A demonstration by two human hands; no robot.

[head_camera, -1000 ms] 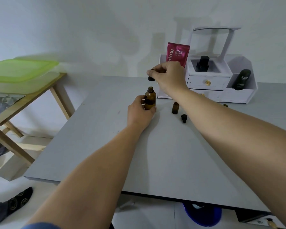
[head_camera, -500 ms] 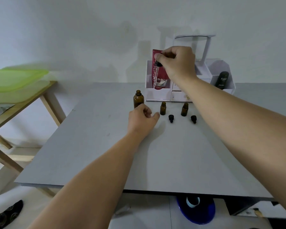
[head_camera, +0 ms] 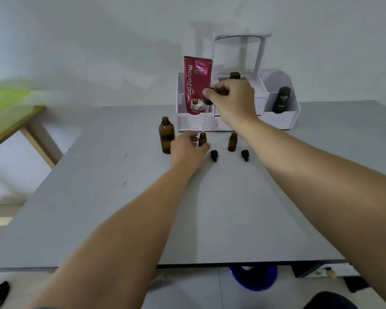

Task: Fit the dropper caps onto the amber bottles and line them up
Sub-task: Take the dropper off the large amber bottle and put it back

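Note:
A tall amber bottle [head_camera: 166, 138] stands uncapped on the grey table [head_camera: 209, 208]. To its right my left hand [head_camera: 188, 148] grips a small amber bottle [head_camera: 202, 139]. My right hand [head_camera: 232, 101] pinches a black dropper cap [head_camera: 208, 101] above it, its glass pipette [head_camera: 203, 121] pointing down at the bottle's mouth. A second small amber bottle [head_camera: 232, 142] stands open further right. Two black dropper caps [head_camera: 214, 155] [head_camera: 245, 155] lie in front of the small bottles.
A white organizer [head_camera: 279, 118] at the table's back holds a red tube [head_camera: 197, 84], a dark bottle [head_camera: 281, 100] and a black-capped item [head_camera: 235, 75]. A wooden table with a green lid [head_camera: 6, 108] stands left. A blue object [head_camera: 253, 277] sits under the table's near edge.
My left hand let go of the tall bottle and moved right onto a small bottle. My right hand lifted the dropper cap, then lowered it over that small bottle.

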